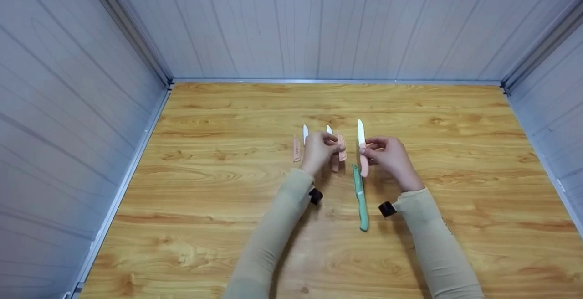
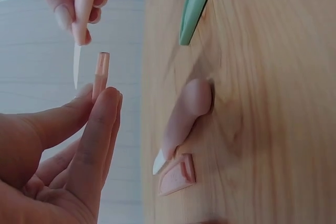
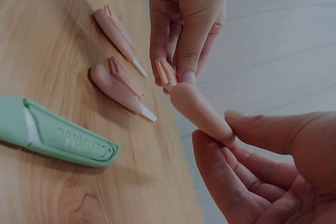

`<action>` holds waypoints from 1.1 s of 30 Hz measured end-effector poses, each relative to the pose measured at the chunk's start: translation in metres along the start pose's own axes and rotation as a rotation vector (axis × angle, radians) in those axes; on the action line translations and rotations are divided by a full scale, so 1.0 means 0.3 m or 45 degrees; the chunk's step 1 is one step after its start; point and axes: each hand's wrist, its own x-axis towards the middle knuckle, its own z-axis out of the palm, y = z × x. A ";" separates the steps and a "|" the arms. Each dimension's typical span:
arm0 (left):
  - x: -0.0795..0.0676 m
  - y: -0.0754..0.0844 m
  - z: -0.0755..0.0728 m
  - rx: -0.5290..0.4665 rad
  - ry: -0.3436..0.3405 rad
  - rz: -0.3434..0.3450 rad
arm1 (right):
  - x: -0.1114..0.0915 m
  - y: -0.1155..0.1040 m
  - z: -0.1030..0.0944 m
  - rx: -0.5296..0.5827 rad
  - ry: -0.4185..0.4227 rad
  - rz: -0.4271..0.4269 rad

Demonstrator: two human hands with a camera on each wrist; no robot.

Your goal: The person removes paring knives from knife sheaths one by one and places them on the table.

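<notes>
We see the held knife (image 1: 361, 135) raised over the worktop (image 1: 205, 208), to the right of the held sheath (image 1: 341, 147), with a narrow gap between them. The right hand (image 1: 391, 155) has its fingers clamped on the knife's pink handle, close to where the white blade begins; the left hand (image 1: 319, 151) has its fingers clamped on the sheath from the other side. Each piece therefore sits nearest its own hand, on the inner side of the fingers that grip it.

Seen from the head, both long axes run away from the person and are nearly parallel. The blade tip points away, and the sheath's mouth appears to face back toward the person, so we find the two side by side rather than in line. We judge that the coming move turns on this: how the blade tip stands to that mouth, across the gap between the hands. How their heights compare, we cannot tell.

Below, two more pink-handled knives (image 3: 113, 90) lie on the worktop, each with a loose sheath (image 3: 127, 77) beside it. The green knife (image 1: 362, 212) lies sheathed between the forearms, nearer the person.
</notes>
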 end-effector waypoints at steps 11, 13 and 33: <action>0.052 0.014 0.012 -0.070 -0.048 -0.046 | 0.062 -0.010 0.007 0.069 -0.001 0.011; 0.057 0.014 0.016 -0.070 -0.050 -0.065 | 0.075 -0.005 0.010 0.083 0.003 0.014; 0.099 0.010 0.053 0.083 -0.045 -0.069 | 0.174 0.065 0.025 -0.124 0.088 0.055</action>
